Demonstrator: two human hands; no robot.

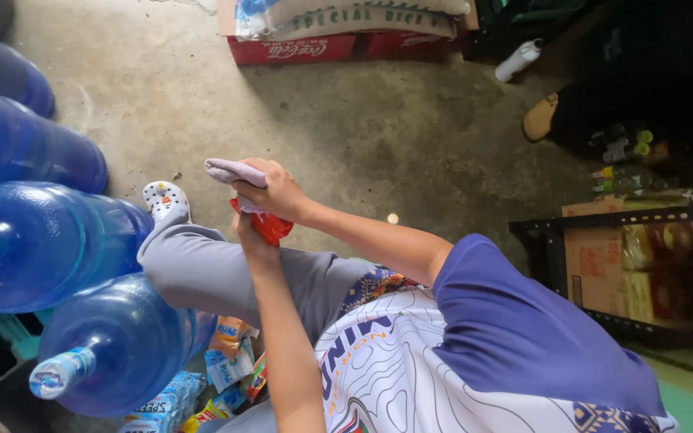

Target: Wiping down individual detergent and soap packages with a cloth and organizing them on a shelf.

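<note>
The work in hand looks like wiping a small red packet (272, 228) with a lilac cloth (233, 171). The right hand (280, 192) has its grip closed around the folded cloth, which sticks out of the fist toward ten o'clock. The left hand (252, 240) sits just under it at six o'clock, its grip closed on the packet, though the fingers are mostly hidden. The packet is pinched between the two hands, touching both, with the cloth pressed against its upper edge. Both hands hover over a raised knee in grey trousers (202, 273), above the concrete floor (346, 120). Carrying the wipe on would, I judge, call for the left hand to hold the packet steady or turn it while the right drags the cloth across its faces. At nine o'clock lie big blue water bottles (42, 240). At seven o'clock there is a heap of snack packets (230, 361), and at three o'clock a black rack (627, 273).
</note>
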